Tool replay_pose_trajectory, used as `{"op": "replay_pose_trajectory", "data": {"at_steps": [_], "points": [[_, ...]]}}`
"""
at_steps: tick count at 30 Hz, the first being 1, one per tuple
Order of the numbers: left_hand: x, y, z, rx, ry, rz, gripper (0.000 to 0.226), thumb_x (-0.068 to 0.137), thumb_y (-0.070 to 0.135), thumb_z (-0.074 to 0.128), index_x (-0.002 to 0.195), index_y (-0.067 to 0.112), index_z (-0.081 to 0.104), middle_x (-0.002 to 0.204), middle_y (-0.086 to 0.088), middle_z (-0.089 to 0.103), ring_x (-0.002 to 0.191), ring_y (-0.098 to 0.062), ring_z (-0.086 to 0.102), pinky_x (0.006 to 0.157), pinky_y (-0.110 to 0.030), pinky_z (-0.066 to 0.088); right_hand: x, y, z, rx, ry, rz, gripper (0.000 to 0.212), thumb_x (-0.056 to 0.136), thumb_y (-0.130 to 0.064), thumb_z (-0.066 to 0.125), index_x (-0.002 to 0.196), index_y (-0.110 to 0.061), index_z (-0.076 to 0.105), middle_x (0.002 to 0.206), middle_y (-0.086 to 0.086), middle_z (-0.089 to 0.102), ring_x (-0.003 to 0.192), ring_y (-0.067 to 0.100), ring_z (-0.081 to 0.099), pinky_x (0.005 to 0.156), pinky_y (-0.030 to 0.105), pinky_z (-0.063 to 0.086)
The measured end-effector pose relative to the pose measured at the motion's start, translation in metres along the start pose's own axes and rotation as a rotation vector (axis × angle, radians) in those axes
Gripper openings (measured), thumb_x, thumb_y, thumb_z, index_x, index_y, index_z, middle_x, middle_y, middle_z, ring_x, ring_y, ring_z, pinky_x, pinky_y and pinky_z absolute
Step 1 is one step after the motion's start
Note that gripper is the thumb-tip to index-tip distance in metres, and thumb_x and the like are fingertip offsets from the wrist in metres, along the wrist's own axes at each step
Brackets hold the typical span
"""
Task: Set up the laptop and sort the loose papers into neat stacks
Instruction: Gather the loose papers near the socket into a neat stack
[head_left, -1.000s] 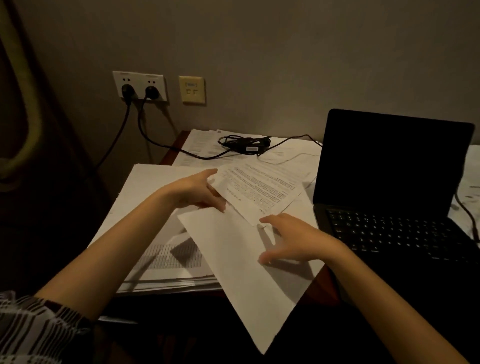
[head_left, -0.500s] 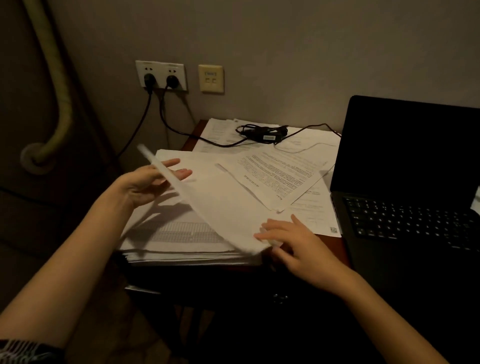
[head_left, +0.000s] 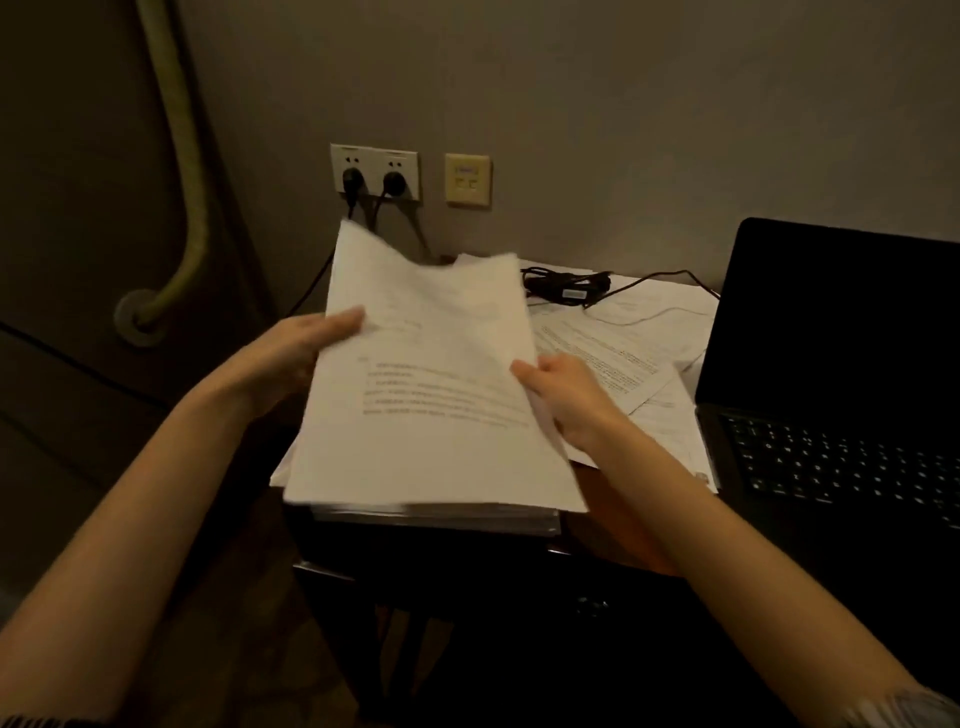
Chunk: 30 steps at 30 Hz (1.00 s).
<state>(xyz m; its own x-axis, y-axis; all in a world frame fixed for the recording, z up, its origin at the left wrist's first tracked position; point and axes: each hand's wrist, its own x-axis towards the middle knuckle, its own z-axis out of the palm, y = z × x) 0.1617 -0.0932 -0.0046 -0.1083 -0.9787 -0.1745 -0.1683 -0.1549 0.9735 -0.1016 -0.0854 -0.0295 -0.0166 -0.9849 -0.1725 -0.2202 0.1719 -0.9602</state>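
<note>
A white printed sheet (head_left: 431, 395) is held tilted above a thick paper stack (head_left: 441, 512) at the table's left front. My left hand (head_left: 306, 353) grips the sheet's left edge, thumb on top. My right hand (head_left: 566, 400) holds its right edge. More loose printed papers (head_left: 618, 364) lie spread between the stack and the open black laptop (head_left: 841, 374), whose screen is dark and which stands on the right.
A black power adapter (head_left: 566, 291) with its cables lies on papers at the back. Two plugs sit in the wall socket (head_left: 374, 174), next to a beige network plate (head_left: 467, 179). A greenish pipe (head_left: 182, 182) runs down the left wall. The wooden table edge (head_left: 623, 540) shows in front.
The sheet has been turned over and swung left, from lying slanted across the papers to held over the stack in both hands. The view has shifted left and down.
</note>
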Motion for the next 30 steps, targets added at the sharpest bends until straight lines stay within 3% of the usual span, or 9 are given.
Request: {"op": "replay_pose_trajectory", "data": {"at_steps": [3, 6, 11, 14, 16, 19, 21, 25, 30], "points": [[0.004, -0.01, -0.001, 0.318, 0.152, -0.077, 0.043, 0.078, 0.023, 0.074, 0.116, 0.01, 0.059, 0.095, 0.0, 0.067, 0.085, -0.016, 0.065, 0.076, -0.032, 0.051, 0.013, 0.015, 0.022, -0.214, 0.031, -0.001, 0.032, 0.089, -0.019, 0.062, 0.109, 0.007, 0.063, 0.094, 0.013, 0.068, 0.075, 0.025, 0.065, 0.064, 0.033, 0.053], [0.012, -0.029, -0.004, 0.434, 0.271, -0.141, 0.061, 0.078, 0.017, 0.076, 0.131, 0.007, 0.048, 0.111, -0.007, 0.062, 0.091, -0.019, 0.061, 0.075, -0.032, 0.048, 0.018, 0.024, 0.029, -0.309, 0.048, -0.034, 0.019, 0.086, -0.018, 0.066, 0.1, -0.009, 0.058, 0.106, 0.005, 0.065, 0.079, 0.015, 0.06, 0.064, 0.024, 0.048], [0.028, -0.047, -0.004, 0.51, 0.393, -0.135, 0.072, 0.078, 0.012, 0.075, 0.14, 0.01, 0.038, 0.11, -0.012, 0.062, 0.099, -0.027, 0.061, 0.08, -0.038, 0.046, 0.013, 0.025, 0.022, -0.466, 0.054, -0.134, 0.051, 0.09, -0.021, 0.062, 0.134, -0.011, 0.039, 0.117, 0.01, 0.059, 0.081, 0.018, 0.058, 0.051, 0.021, 0.045], [0.039, -0.048, -0.001, 0.555, 0.437, -0.103, 0.072, 0.078, 0.008, 0.075, 0.139, 0.01, 0.039, 0.108, -0.012, 0.061, 0.1, -0.028, 0.061, 0.076, -0.037, 0.047, 0.001, 0.027, 0.005, -0.93, 0.153, -0.338, 0.047, 0.091, -0.022, 0.056, 0.134, -0.016, 0.04, 0.113, 0.009, 0.06, 0.095, 0.023, 0.057, 0.067, 0.029, 0.041], [0.045, -0.046, -0.002, 0.582, 0.461, -0.097, 0.071, 0.077, 0.007, 0.075, 0.139, 0.01, 0.04, 0.114, -0.015, 0.061, 0.104, -0.031, 0.061, 0.076, -0.038, 0.048, -0.007, 0.034, -0.012, -1.235, 0.05, -0.381, 0.063, 0.084, -0.019, 0.059, 0.141, -0.019, 0.033, 0.13, 0.011, 0.045, 0.119, 0.027, 0.041, 0.081, 0.033, 0.04], [0.052, -0.043, -0.006, 0.617, 0.49, -0.113, 0.069, 0.076, 0.006, 0.076, 0.136, 0.009, 0.044, 0.118, -0.017, 0.059, 0.107, -0.034, 0.059, 0.08, -0.043, 0.049, -0.014, 0.04, -0.034, -1.391, -0.199, -0.264, 0.09, 0.078, -0.02, 0.066, 0.15, -0.023, 0.012, 0.154, 0.015, 0.011, 0.144, 0.032, 0.004, 0.114, 0.047, 0.02], [0.054, -0.041, -0.005, 0.632, 0.487, -0.116, 0.066, 0.075, 0.006, 0.077, 0.134, 0.009, 0.047, 0.117, -0.017, 0.06, 0.105, -0.033, 0.06, 0.08, -0.042, 0.049, -0.009, 0.043, -0.044, -1.42, -0.193, -0.23, 0.098, 0.077, -0.02, 0.068, 0.151, -0.025, 0.003, 0.157, 0.015, 0.003, 0.146, 0.031, -0.005, 0.117, 0.052, 0.009], [0.056, -0.042, 0.004, 0.621, 0.432, -0.086, 0.062, 0.076, 0.004, 0.075, 0.132, 0.008, 0.048, 0.114, -0.015, 0.06, 0.105, -0.032, 0.06, 0.077, -0.04, 0.048, 0.008, 0.052, -0.053, -1.437, -0.027, -0.327, 0.084, 0.082, -0.014, 0.06, 0.15, -0.023, 0.012, 0.147, 0.012, 0.029, 0.138, 0.029, 0.024, 0.111, 0.046, 0.028], [0.063, -0.04, 0.011, 0.61, 0.428, 0.021, 0.057, 0.079, 0.007, 0.074, 0.131, 0.01, 0.049, 0.097, -0.005, 0.055, 0.095, -0.025, 0.058, 0.079, -0.039, 0.049, 0.023, 0.065, -0.061, -1.344, 0.21, -0.364, 0.043, 0.09, -0.01, 0.046, 0.133, -0.015, 0.041, 0.118, 0.011, 0.058, 0.104, 0.031, 0.055, 0.076, 0.035, 0.042]]}}
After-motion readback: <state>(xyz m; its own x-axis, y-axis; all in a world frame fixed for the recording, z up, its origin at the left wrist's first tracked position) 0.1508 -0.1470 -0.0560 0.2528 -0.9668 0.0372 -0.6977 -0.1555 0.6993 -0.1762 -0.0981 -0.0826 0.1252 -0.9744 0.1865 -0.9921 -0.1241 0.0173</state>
